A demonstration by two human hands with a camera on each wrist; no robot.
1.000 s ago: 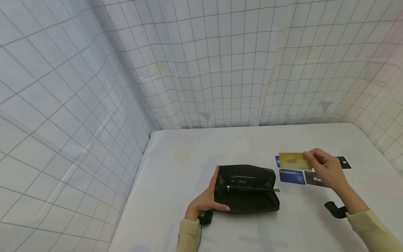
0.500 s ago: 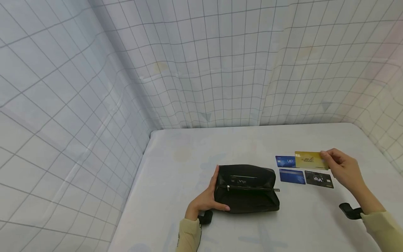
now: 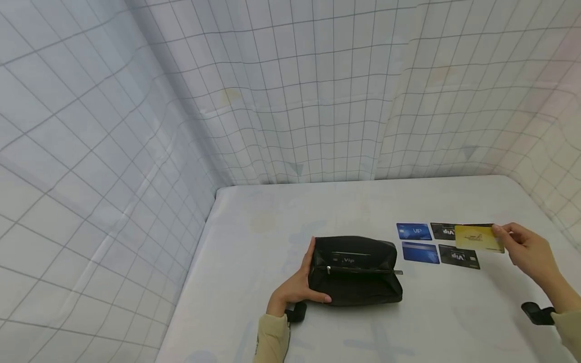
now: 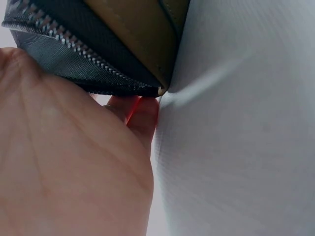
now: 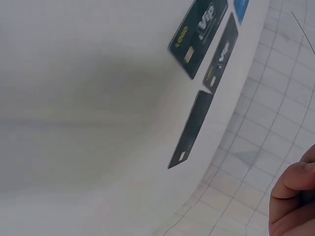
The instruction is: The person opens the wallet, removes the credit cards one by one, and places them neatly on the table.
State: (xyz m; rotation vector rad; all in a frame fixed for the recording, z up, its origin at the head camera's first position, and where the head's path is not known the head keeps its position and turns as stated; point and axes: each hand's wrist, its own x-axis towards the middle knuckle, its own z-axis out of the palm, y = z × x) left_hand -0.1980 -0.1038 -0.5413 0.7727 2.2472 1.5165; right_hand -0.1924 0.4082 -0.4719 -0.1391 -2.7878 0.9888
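Pinching a gold card in right fingers over black cards.
Touching a black wallet on the desk with outspread left fingers.

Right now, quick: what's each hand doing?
Left hand: open, fingers and thumb against the black pouch.
Right hand: closed, pinching the gold card.

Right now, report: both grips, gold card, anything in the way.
Left grip holding black wallet. Right grip pinching gold card. It overlaps black cards in head view; no obstruction seen around right grip.
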